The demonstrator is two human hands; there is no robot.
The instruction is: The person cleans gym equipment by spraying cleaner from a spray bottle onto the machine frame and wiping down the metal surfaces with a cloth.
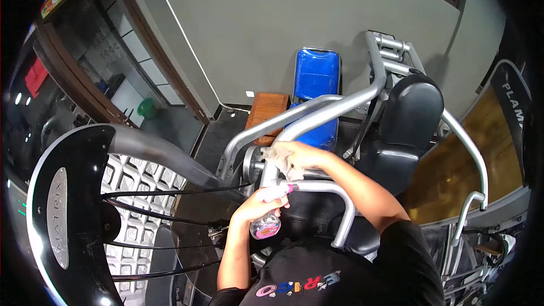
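Note:
My left hand (258, 205) is wrapped round the neck of a clear spray bottle (266, 225) with a pink and white nozzle and a pink label. Farther up, my right hand (297, 156) presses a crumpled pale cloth (279, 160) against the silver tube (317, 114) of an exercise machine. The cloth lies partly around the tube, and my fingertips are partly hidden by it. The bottle is upright, slightly tilted, just below the cloth and near a curved silver handle (326, 186).
A black padded seat (411, 110) stands at the right. Behind the tubes are a blue chair (317, 73) and a brown wooden box (266, 112). Black cables (164, 216) run from the MATRIX machine post (56, 215) at the left.

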